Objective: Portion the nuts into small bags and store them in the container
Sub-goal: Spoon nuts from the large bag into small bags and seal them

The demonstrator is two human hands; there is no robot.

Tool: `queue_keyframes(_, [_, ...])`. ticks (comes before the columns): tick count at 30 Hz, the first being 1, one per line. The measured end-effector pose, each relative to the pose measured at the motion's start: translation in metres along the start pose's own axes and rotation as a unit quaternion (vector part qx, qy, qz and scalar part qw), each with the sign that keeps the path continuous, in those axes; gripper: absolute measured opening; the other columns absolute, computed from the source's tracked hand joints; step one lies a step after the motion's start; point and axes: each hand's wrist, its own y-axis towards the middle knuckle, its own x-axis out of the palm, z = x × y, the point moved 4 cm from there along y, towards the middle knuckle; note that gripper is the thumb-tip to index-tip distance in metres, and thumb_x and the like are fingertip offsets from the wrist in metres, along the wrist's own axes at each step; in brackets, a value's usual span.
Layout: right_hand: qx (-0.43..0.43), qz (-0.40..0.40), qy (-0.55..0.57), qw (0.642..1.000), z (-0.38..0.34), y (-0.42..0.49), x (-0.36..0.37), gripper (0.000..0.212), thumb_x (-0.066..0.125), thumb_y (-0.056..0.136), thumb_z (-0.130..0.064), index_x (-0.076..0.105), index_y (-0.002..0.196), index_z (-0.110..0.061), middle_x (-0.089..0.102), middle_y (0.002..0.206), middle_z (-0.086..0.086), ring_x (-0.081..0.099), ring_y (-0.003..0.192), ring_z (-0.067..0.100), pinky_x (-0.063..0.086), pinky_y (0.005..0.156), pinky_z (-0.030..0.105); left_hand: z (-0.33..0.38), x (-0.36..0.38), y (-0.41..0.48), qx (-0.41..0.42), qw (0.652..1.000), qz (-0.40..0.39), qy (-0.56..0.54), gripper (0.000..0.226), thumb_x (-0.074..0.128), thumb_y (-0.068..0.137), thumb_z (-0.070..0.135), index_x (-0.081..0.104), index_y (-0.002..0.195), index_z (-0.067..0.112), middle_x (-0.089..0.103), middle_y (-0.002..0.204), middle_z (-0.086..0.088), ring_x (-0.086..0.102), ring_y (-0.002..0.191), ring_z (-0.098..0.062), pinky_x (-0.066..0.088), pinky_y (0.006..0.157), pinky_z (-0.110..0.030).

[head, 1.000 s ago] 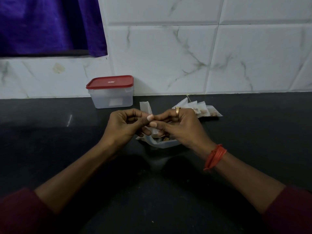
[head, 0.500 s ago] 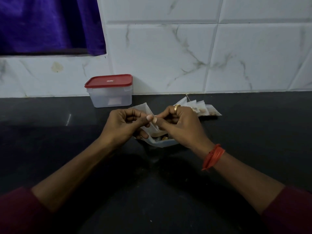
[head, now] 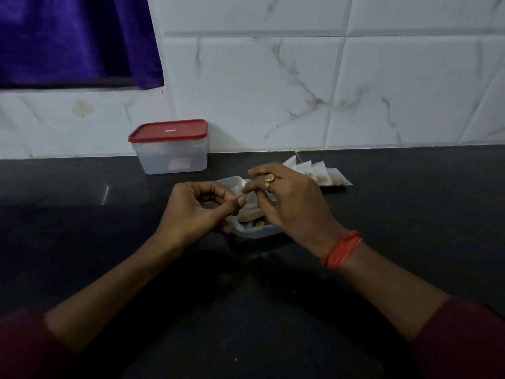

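Note:
My left hand (head: 200, 207) and my right hand (head: 289, 201) both pinch a small clear bag (head: 240, 188) at its mouth, held above a shallow tray of nuts (head: 254, 229) on the black counter. The right hand wears a gold ring and partly hides the bag and the tray. A clear container (head: 170, 147) with a red lid, closed, stands against the wall tiles to the back left. Several filled small bags (head: 319, 175) lie in a row behind my right hand.
The black counter (head: 410, 214) runs wide to both sides. White marble-look tiles form the back wall. A purple curtain (head: 73, 39) hangs at the upper left, above the counter.
My hands have drawn slightly apart, spreading the small bag's mouth wider. The right hand rose a little. The container and the filled bags have not moved.

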Motion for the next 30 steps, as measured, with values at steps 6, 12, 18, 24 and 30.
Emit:
queue_keyframes(6, [0.039, -0.017, 0.002, 0.999, 0.002, 0.001, 0.003, 0.028, 0.061, 0.085, 0.002, 0.077, 0.102, -0.013, 0.063, 0.124, 0.001, 0.064, 0.084, 0.011, 0.057, 0.071, 0.033, 0.007, 0.002, -0.004, 0.072, 0.997, 0.012, 0.025, 0.013, 0.077, 0.081, 0.018, 0.071, 0.084, 0.006, 0.074, 0.085, -0.005, 0.069, 0.054, -0.022, 0.058, 0.053, -0.032])
queue_keyframes(12, [0.187, 0.027, 0.184, 0.965, 0.022, 0.003, 0.003, 0.024, 0.059, 0.090, 0.002, 0.077, 0.101, -0.009, 0.063, 0.116, -0.004, 0.063, 0.101, 0.010, 0.054, 0.085, 0.025, 0.001, -0.021, 0.002, 0.118, 0.978, 0.160, 0.056, 0.024, 0.070, 0.090, 0.012, 0.062, 0.112, 0.017, 0.059, 0.122, -0.002, 0.067, 0.088, -0.014, 0.060, 0.070, -0.029])
queue_keyframes(18, [0.264, 0.006, 0.277, 0.924, 0.031, 0.002, 0.009, 0.020, 0.068, 0.088, -0.002, 0.079, 0.102, -0.011, 0.071, 0.114, 0.000, 0.069, 0.093, 0.008, 0.055, 0.082, 0.023, -0.008, -0.021, 0.013, 0.050, 0.990, 0.113, -0.062, 0.030, 0.069, 0.087, 0.003, 0.059, 0.115, 0.009, 0.068, 0.106, 0.003, 0.069, 0.098, -0.007, 0.058, 0.080, -0.021])
queue_keyframes(24, [0.314, -0.011, 0.386, 0.868, 0.028, 0.002, 0.009, 0.029, 0.063, 0.088, 0.009, 0.075, 0.080, -0.015, 0.074, 0.092, 0.003, 0.068, 0.084, 0.008, 0.055, 0.076, 0.019, -0.014, -0.023, 0.013, -0.005, 0.974, 0.123, -0.189, 0.028, 0.074, 0.075, 0.012, 0.062, 0.100, 0.013, 0.071, 0.096, -0.007, 0.071, 0.091, -0.017, 0.058, 0.074, -0.024])
queue_keyframes(30, [0.219, -0.028, 0.287, 0.932, 0.024, 0.002, 0.005, 0.029, 0.070, 0.090, -0.007, 0.075, 0.115, -0.022, 0.068, 0.076, -0.023, 0.062, 0.062, 0.001, 0.049, 0.058, 0.014, -0.012, -0.021, 0.013, 0.039, 0.980, 0.121, -0.151, 0.021, 0.064, 0.089, 0.000, 0.071, 0.100, 0.017, 0.076, 0.097, 0.009, 0.069, 0.098, -0.008, 0.056, 0.086, -0.022])
